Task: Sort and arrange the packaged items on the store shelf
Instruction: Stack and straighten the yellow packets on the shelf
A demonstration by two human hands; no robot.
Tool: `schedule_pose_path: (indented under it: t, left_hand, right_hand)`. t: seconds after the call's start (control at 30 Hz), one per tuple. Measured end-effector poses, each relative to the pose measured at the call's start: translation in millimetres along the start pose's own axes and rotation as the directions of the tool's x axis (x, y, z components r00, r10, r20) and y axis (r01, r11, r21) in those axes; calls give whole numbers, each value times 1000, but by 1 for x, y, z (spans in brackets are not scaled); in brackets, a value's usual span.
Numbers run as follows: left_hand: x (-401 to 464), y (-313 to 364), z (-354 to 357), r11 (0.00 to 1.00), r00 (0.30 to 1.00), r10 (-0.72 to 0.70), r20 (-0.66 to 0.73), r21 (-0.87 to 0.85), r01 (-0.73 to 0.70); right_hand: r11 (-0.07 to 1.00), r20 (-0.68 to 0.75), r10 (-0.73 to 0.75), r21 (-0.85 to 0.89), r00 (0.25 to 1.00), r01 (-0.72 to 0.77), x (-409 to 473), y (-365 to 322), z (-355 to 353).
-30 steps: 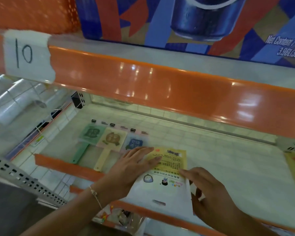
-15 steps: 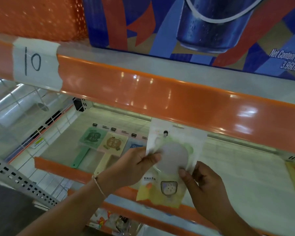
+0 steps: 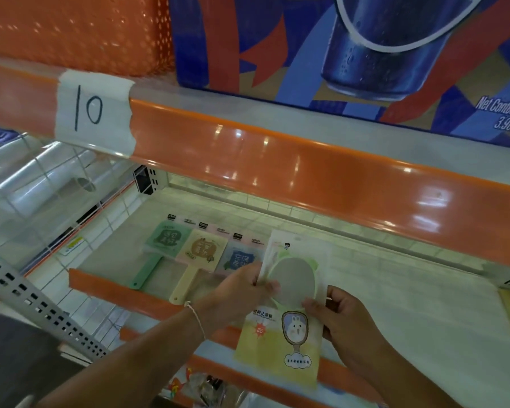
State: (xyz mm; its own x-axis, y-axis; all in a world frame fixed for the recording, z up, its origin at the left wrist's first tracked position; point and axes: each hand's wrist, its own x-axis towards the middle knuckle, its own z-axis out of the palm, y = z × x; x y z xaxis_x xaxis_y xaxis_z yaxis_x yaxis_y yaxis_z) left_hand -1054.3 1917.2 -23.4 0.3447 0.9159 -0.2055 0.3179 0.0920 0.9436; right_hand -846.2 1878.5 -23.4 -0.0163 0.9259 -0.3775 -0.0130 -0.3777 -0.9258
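Overhanging the white shelf (image 3: 395, 293), an orange shelf edge (image 3: 306, 175) with a taped "10" label (image 3: 93, 113) crowds the view. Three packaged hand mirrors (image 3: 199, 251) lie flat at the shelf's left. Above its front lip, the left hand (image 3: 242, 293) and right hand (image 3: 345, 316) pinch a packaged mirror (image 3: 289, 313), tilted upright.

Both arms are bare, with no sleeves. The left hand (image 3: 242, 293) has a thin, pale string bracelet (image 3: 196, 318) around its wrist
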Motion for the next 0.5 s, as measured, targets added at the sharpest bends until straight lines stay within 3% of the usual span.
schedule_pose_path:
  t: [0.13, 0.2, 0.23, 0.3, 0.37, 0.43, 0.5]
  left_hand:
    - [5, -2, -1, 994, 988, 22, -155, 112, -5]
    - [0, -6, -7, 930, 952, 167, -256, 360, -66]
    - [-4, -8, -12, 845, 928, 268, -258, 525, -98]
    - [-9, -17, -18, 685, 895, 396, -207, 716, -137]
    - [-9, -33, -22, 555, 853, 511, -105, 798, -234]
    - [-8, -48, -23, 478, 813, 582, -31, 821, -311]
    - [-5, -62, -25, 463, 805, 593, -13, 823, -328]
  right_hand:
    - [999, -45, 16, -27, 999, -18, 16, -1, -8]
    - [998, -85, 26, -54, 996, -31, 25, 0, -10]
    - [998, -100, 45, -49, 994, -50, 29, 1, -9]
    - [994, -117, 78, -70, 990, -86, 36, 4, -7]
    - [987, -137, 78, -130, 988, -96, 41, 7, -4]
    - [982, -160, 56, -170, 986, -83, 43, 9, -1]
    - [977, -172, 24, -204, 985, -60, 45, 9, -1]
